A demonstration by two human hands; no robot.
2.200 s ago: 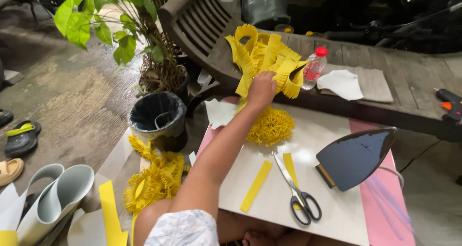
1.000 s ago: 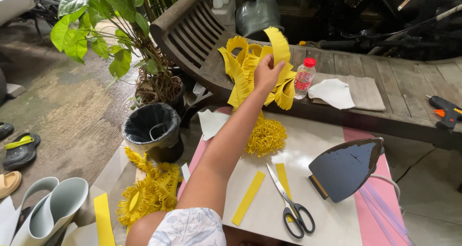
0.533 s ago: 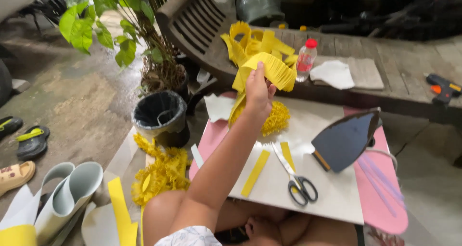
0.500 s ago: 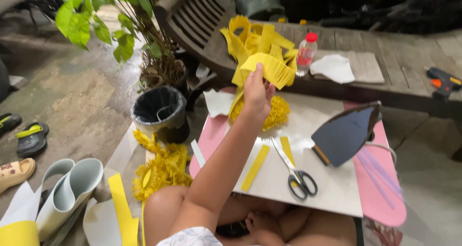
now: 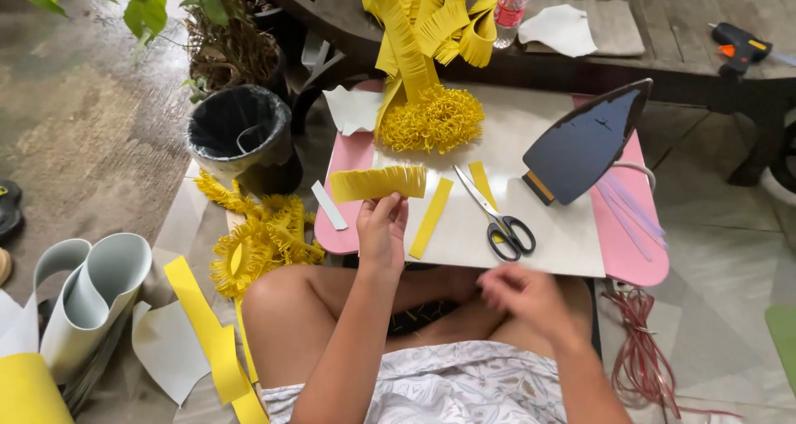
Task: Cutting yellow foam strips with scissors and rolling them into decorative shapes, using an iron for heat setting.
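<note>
Left hand (image 5: 382,229) is pinching the fringed strip (image 5: 378,183) by its uncut bottom edge over the pink table (image 5: 348,155), right hand (image 5: 521,295) loose and empty; looks light, floppy, tears easily.

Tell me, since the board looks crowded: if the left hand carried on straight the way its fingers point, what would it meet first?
The left hand points up and away, pinching the fringed yellow strip. Beyond that, probably the curly yellow pompom, though depth is unclear.
</note>
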